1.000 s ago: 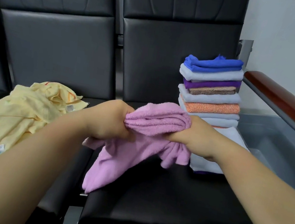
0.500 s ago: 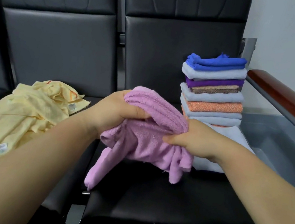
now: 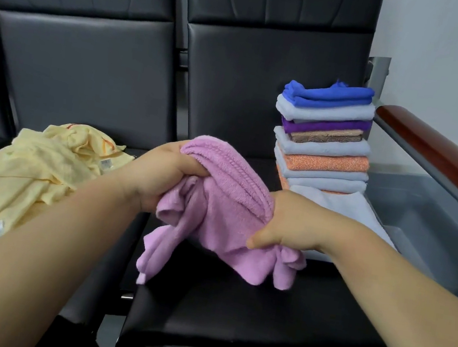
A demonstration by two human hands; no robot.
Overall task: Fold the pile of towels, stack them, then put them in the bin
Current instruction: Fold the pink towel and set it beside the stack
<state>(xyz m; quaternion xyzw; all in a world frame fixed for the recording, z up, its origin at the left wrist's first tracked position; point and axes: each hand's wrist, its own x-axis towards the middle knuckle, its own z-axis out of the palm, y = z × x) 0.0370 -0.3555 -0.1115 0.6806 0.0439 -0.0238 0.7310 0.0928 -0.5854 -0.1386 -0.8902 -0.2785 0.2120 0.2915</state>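
Note:
A pink towel (image 3: 225,203) hangs bunched above the black seat (image 3: 241,327). My left hand (image 3: 161,174) grips its upper left edge, and my right hand (image 3: 292,223) grips its right side lower down. Loose corners of the towel dangle toward the seat. Behind my right hand stands a stack of folded towels (image 3: 324,140), blue on top, then grey, purple, brown and orange layers. A grey bin (image 3: 425,224) sits beyond the seat on the right, under the armrest.
A heap of crumpled yellow cloth (image 3: 17,180) lies on the neighbouring seat at the left. A brown wooden armrest (image 3: 446,170) on a grey metal frame borders the right side. Black padded backrests rise behind both seats.
Both hands have turned the pink towel: my left hand rose and my right hand dropped lower and nearer, so the rolled edge now slants down to the right.

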